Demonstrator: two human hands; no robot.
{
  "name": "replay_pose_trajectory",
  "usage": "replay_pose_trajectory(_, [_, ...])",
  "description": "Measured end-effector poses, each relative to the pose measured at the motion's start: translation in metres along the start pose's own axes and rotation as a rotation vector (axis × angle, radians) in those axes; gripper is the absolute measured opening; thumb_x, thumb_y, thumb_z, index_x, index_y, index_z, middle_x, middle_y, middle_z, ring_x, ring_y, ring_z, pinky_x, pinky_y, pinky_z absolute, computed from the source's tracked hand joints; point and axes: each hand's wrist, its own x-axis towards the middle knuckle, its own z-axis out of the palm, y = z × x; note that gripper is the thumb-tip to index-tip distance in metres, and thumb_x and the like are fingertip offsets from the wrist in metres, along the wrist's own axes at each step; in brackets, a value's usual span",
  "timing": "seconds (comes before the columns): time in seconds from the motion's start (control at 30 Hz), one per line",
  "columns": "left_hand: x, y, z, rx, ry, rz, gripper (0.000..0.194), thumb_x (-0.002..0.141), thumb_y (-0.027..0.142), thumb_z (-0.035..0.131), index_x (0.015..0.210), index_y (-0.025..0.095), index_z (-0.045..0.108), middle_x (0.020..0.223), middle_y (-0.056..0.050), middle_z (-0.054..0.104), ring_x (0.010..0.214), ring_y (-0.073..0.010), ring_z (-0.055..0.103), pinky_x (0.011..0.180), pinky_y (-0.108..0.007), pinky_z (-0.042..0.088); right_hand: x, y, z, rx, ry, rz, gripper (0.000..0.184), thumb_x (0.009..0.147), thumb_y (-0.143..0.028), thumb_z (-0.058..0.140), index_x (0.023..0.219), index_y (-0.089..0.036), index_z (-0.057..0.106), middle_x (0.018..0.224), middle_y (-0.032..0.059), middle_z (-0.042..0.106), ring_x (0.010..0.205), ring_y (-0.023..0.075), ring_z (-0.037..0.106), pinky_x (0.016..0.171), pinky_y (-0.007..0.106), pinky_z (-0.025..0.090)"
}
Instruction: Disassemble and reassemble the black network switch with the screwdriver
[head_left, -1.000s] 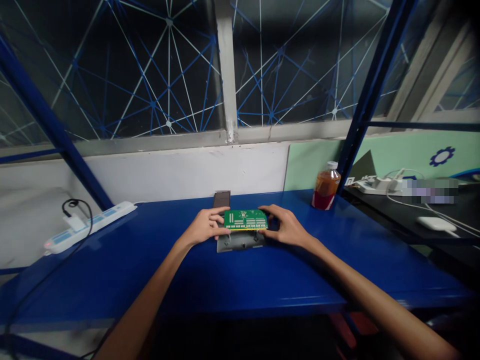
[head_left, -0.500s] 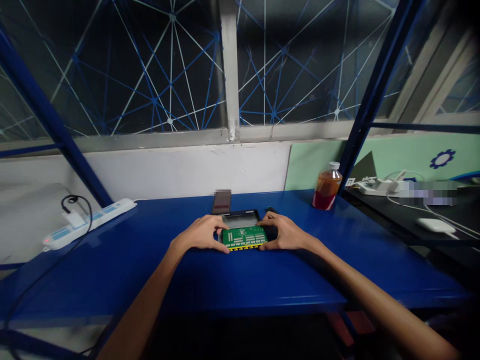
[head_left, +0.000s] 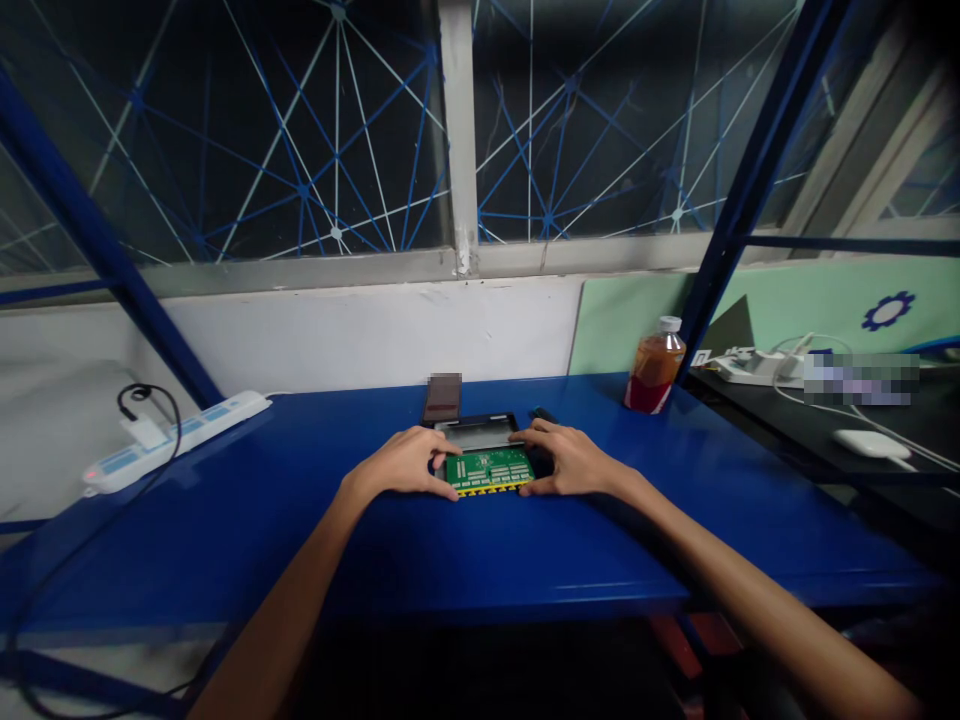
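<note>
Holding a green circuit board (head_left: 489,470) by opposite ends, pinched between left fingers (head_left: 442,488) and right fingers (head_left: 538,487), at the near side of a dark case (head_left: 477,434) on the blue desk (head_left: 480,560). Could snag on the case's rim if tilted, or slip from too light an edge grip.

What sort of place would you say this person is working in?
Probably an electronics workbench or lab: both hands hold a green circuit board over a blue table, a power strip lies at the left, and chargers and cables clutter the black desk at the right.
</note>
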Motion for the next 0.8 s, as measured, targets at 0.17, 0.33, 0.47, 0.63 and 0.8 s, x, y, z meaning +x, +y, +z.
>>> replay_pose_trajectory(0.17, [-0.001, -0.002, 0.0, -0.021, 0.011, 0.031, 0.066, 0.062, 0.061, 0.071, 0.116, 0.023, 0.066, 0.074, 0.0, 0.061, 0.065, -0.0164, 0.054, 0.053, -0.024, 0.03, -0.002, -0.003, -0.011, -0.01, 0.049, 0.026, 0.08, 0.065, -0.069, 0.065, 0.128, -0.021, 0.053, 0.104, 0.0092, 0.059, 0.083, 0.0246, 0.06, 0.069, 0.036, 0.047])
replay_pose_trajectory(0.33, [0.0, 0.002, 0.001, 0.01, 0.054, 0.078, 0.067, 0.063, 0.064, 0.069, 0.117, 0.024, 0.065, 0.074, -0.001, 0.059, 0.066, -0.0167, 0.054, 0.054, -0.024, 0.032, -0.005, 0.001, -0.022, -0.048, 0.204, 0.127, 0.059, 0.077, -0.064, 0.057, 0.12, -0.023, 0.058, 0.102, 0.0085, 0.063, 0.084, 0.0231, 0.062, 0.071, 0.035, 0.047])
replay_pose_trajectory(0.47, [0.002, 0.012, 0.007, 0.068, 0.137, 0.085, 0.068, 0.066, 0.069, 0.064, 0.118, 0.026, 0.063, 0.084, -0.003, 0.059, 0.072, -0.0182, 0.055, 0.058, -0.025, 0.035, -0.002, 0.021, -0.024, -0.151, 0.294, 0.28, 0.045, 0.085, -0.057, 0.05, 0.109, -0.022, 0.063, 0.1, 0.0075, 0.066, 0.079, 0.0217, 0.064, 0.063, 0.031, 0.046])
replay_pose_trajectory(0.63, [0.008, 0.021, 0.024, 0.161, 0.219, 0.142, 0.076, 0.065, 0.074, 0.061, 0.12, 0.02, 0.063, 0.1, -0.009, 0.058, 0.085, -0.0239, 0.055, 0.067, -0.031, 0.042, 0.018, 0.055, -0.03, -0.271, 0.19, 0.516, 0.048, 0.081, -0.063, 0.049, 0.102, -0.022, 0.065, 0.09, 0.0088, 0.07, 0.084, 0.0284, 0.065, 0.061, 0.033, 0.044])
replay_pose_trajectory(0.8, [0.013, 0.019, 0.034, 0.229, 0.26, 0.164, 0.072, 0.07, 0.073, 0.057, 0.109, 0.014, 0.068, 0.093, -0.009, 0.059, 0.084, -0.0241, 0.056, 0.067, -0.031, 0.044, 0.04, 0.067, -0.023, -0.216, -0.082, 0.568, 0.061, 0.071, -0.076, 0.048, 0.092, -0.024, 0.07, 0.09, 0.0116, 0.071, 0.088, 0.0315, 0.065, 0.065, 0.036, 0.046])
